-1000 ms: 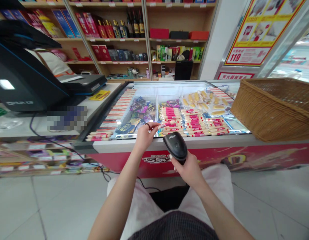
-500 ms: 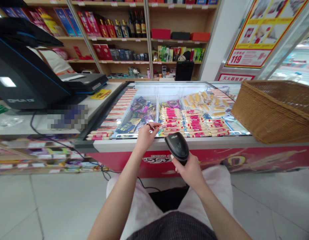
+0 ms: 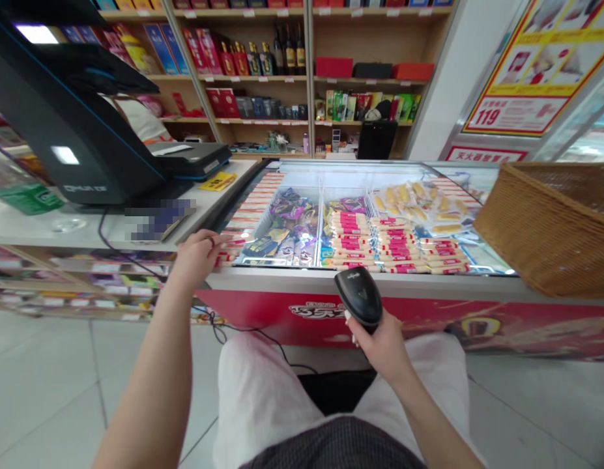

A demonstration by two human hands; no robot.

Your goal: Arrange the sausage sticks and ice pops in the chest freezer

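Note:
My right hand [image 3: 387, 342] is wrapped round the handle of a black barcode scanner [image 3: 360, 293], whose head points toward the freezer front. At the freezer's left front corner, my left hand [image 3: 198, 259] pinches the end of a wrapped sausage [image 3: 238, 241], cream with a red label. Under and beside those fingers lie more sausages [image 3: 225, 258], partly hidden by the hand. On the glass to the right, several sausages [image 3: 397, 244] lie in stacked rows. Behind them are clear bags of yellow corn-like pieces [image 3: 414, 198].
A chest freezer [image 3: 282, 279] with ice cream packs inside spans the front. A wicker basket [image 3: 550, 234] stands on its right end. To the left, a checkout scale [image 3: 106, 156] sits on the counter, with a black cable [image 3: 130, 260] hanging down. Stocked shelves [image 3: 262, 78] stand behind.
My left hand has moved left with a sausage, from the stacked rows to the pile at the freezer's left corner. My right hand still grips the scanner. The view has shifted left.

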